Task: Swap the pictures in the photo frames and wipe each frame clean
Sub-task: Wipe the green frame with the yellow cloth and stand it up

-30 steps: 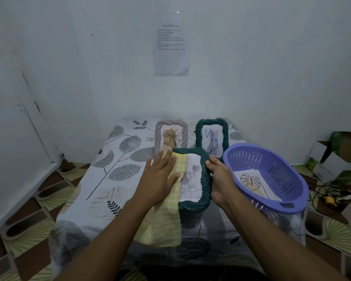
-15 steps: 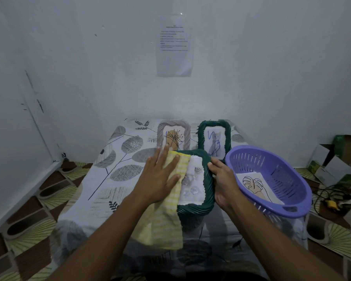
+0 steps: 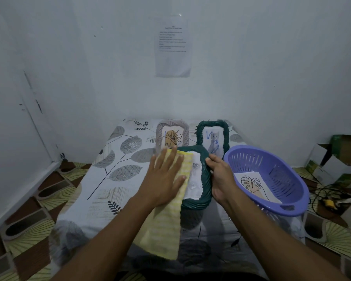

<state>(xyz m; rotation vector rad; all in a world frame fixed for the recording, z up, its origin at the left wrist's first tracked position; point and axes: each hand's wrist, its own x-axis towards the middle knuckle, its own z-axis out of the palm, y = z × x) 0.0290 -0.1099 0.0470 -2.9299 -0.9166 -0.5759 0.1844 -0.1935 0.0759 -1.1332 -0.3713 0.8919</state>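
— Where does the single view look from?
— From the person's head, facing forward and tilted down over the small table draped in a white cloth printed with grey leaves (image 3: pixel 118 171).
— How near?
— Close. Both forearms enter at the bottom edge. The left hand (image 3: pixel 166 175) and right hand (image 3: pixel 221 179) meet at the dark green woven picture frame (image 3: pixel 195 203) near the centre.
— And the breadth?
— Wide-angle: the white wall's printed paper sheet (image 3: pixel 173 51) ahead, patterned floor tiles (image 3: pixel 28 201) left, open cardboard boxes (image 3: pixel 336 157) far right.
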